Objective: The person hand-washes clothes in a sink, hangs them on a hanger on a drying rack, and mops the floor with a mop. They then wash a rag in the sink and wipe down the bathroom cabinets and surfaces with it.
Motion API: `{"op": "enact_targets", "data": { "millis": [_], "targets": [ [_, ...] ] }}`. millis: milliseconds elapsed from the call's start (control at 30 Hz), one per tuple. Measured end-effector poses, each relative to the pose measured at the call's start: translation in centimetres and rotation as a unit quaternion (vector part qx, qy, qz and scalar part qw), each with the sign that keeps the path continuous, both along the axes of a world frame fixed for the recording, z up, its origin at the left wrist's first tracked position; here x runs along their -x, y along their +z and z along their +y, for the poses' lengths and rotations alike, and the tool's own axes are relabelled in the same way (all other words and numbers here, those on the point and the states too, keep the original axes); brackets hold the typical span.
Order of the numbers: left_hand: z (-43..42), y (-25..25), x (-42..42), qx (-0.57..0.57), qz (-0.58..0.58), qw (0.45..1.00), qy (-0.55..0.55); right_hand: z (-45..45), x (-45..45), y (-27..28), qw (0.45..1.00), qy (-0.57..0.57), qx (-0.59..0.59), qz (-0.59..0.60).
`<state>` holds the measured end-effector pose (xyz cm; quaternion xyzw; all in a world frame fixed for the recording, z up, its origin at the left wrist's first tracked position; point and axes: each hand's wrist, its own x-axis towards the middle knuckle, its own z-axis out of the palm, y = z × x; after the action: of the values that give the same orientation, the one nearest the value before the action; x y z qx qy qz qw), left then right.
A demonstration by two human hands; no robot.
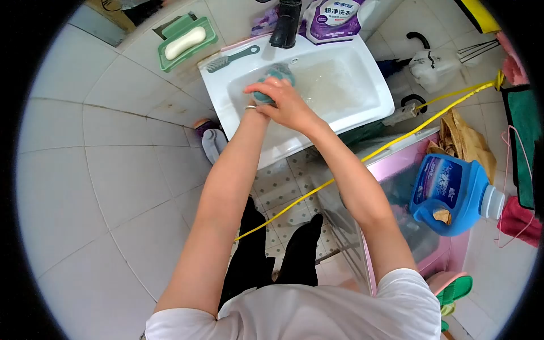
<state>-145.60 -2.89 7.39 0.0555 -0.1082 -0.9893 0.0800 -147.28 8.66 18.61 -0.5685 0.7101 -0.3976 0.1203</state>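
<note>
A wet teal cloth (279, 71) is bunched at the left side of the white sink (381, 93), partly covered by my hands. My right hand (282, 102) reaches over it from the right, fingers and thumb curled around the cloth close to my left wrist. Below and behind it is my left hand (256, 107), with a light band at the wrist; its fingers are hidden. Cloudy water (328, 82) with some suds lies in the basin. A grey-green brush (233, 58) rests on the sink's back left rim.
A black faucet (286, 25) and a purple detergent bottle (333, 21) stand behind the sink. Bar soap (185, 43) sits in a green dish (208, 41) at left. A yellow cord (396, 139) crosses the right side, near a blue jug (445, 192).
</note>
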Motion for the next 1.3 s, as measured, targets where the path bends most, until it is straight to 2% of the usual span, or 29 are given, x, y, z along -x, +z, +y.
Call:
{"op": "enact_targets", "data": {
  "millis": [100,167,233,300,333,367,400,467,533,567,600,633,667,733,767,833,867,900,933,967,1000,1033,1067,1100,1133,1167,1233,1267,1300],
  "targets": [
    [-0.1,1.4,0.2,-0.031,0.044,0.998,-0.016,-0.1,0.2,-0.6,1.0,-0.007,0.01,0.005],
    [0.1,2.3,0.5,-0.047,0.078,0.995,-0.029,-0.4,0.8,-1.2,0.996,-0.051,0.057,0.043],
    [0.4,3.1,0.5,-0.061,0.096,0.993,-0.043,-0.9,1.3,-2.0,0.992,-0.102,0.038,0.06],
    [0.9,3.9,0.1,-0.05,0.014,0.998,-0.038,-1.4,2.7,-2.4,0.985,-0.154,0.018,0.076],
    [1.3,4.6,0.0,0.006,-0.187,0.982,-0.015,-1.3,4.3,-2.8,0.984,-0.167,-0.047,0.034],
    [1.4,3.7,0.0,0.006,-0.187,0.982,-0.018,-1.1,5.6,-3.2,0.977,-0.18,-0.112,-0.008],
    [1.2,2.8,0.1,0.004,-0.199,0.98,-0.016,-1.0,6.6,-3.7,0.977,-0.182,-0.11,-0.006],
    [1.6,2.9,-0.4,-0.004,-0.214,0.977,-0.017,0.1,7.7,-4.9,0.957,-0.185,-0.221,0.045],
    [1.3,4.3,-1.7,0.156,-0.33,0.929,0.061,2.1,9.6,-6.3,0.942,-0.221,-0.251,0.027],
    [0.7,2.9,-2.0,0.156,-0.331,0.929,0.061,3.0,10.2,-6.8,0.925,-0.255,-0.282,0.01],
    [0.2,1.6,-2.4,0.385,-0.392,0.833,0.063,3.5,10.6,-7.5,0.926,-0.253,-0.281,0.01],
    [0.0,1.2,-2.7,0.588,-0.428,0.684,0.059,3.9,10.4,-7.8,0.93,-0.223,-0.291,0.021],
    [0.3,0.7,-3.0,0.586,-0.432,0.683,0.061,4.0,10.1,-8.1,0.934,-0.191,-0.3,0.032],
    [1.5,-0.2,-3.2,0.831,-0.406,0.368,0.101,3.9,9.1,-8.7,0.921,-0.136,-0.358,0.075],
    [1.7,-0.5,-3.3,0.829,-0.411,0.366,0.1,3.8,8.5,-8.9,0.898,-0.085,-0.415,0.117],
    [2.0,-0.8,-2.9,0.852,-0.426,0.3,-0.055,3.6,8.9,-9.6,0.892,-0.114,-0.425,0.103],
    [2.0,-0.8,-2.5,0.851,-0.429,0.299,-0.055,3.4,9.0,-10.2,0.884,-0.148,-0.436,0.089],
    [1.8,-0.7,-2.0,0.831,-0.431,0.327,-0.13,2.8,8.8,-11.1,0.885,-0.145,-0.434,0.087],
    [1.4,-1.0,-1.6,0.806,-0.43,0.353,-0.203,2.0,8.4,-12.1,0.879,-0.099,-0.439,0.159],
    [1.3,-1.4,-1.5,0.806,-0.43,0.352,-0.203,1.4,8.5,-12.8,0.865,-0.053,-0.441,0.231],
    [1.4,-1.9,-1.6,0.78,-0.46,0.4,-0.144,1.3,8.7,-13.3,0.865,-0.054,-0.442,0.231],
    [1.6,-2.3,-1.3,0.747,-0.485,0.447,-0.085,1.3,8.9,-13.3,0.871,-0.123,-0.444,0.172],
    [2.0,-1.0,-1.2,0.748,-0.482,0.449,-0.085,1.2,9.1,-13.2,0.869,-0.192,-0.442,0.114],
    [2.2,0.5,-1.1,0.606,-0.524,0.595,-0.065,0.8,9.1,-13.1,0.867,-0.195,-0.445,0.114],
    [2.3,1.9,-1.0,0.439,-0.543,0.715,-0.041,-0.1,9.2,-12.8,0.9,-0.181,-0.396,0.035],
    [1.9,2.3,-0.7,0.44,-0.54,0.717,-0.043,-0.8,8.8,-11.5,0.924,-0.166,-0.342,-0.044],
    [0.9,3.0,-0.3,0.28,-0.441,0.847,-0.101,0.0,7.3,-8.1,0.9,-0.168,-0.177,-0.362],
    [0.9,4.0,-0.1,0.281,-0.437,0.848,-0.104,-0.1,6.8,-7.6,0.927,-0.143,-0.116,-0.325],
    [1.2,4.9,0.1,0.209,-0.433,0.872,-0.09,0.0,6.3,-7.1,0.949,-0.118,-0.057,-0.286]
  ]
}}
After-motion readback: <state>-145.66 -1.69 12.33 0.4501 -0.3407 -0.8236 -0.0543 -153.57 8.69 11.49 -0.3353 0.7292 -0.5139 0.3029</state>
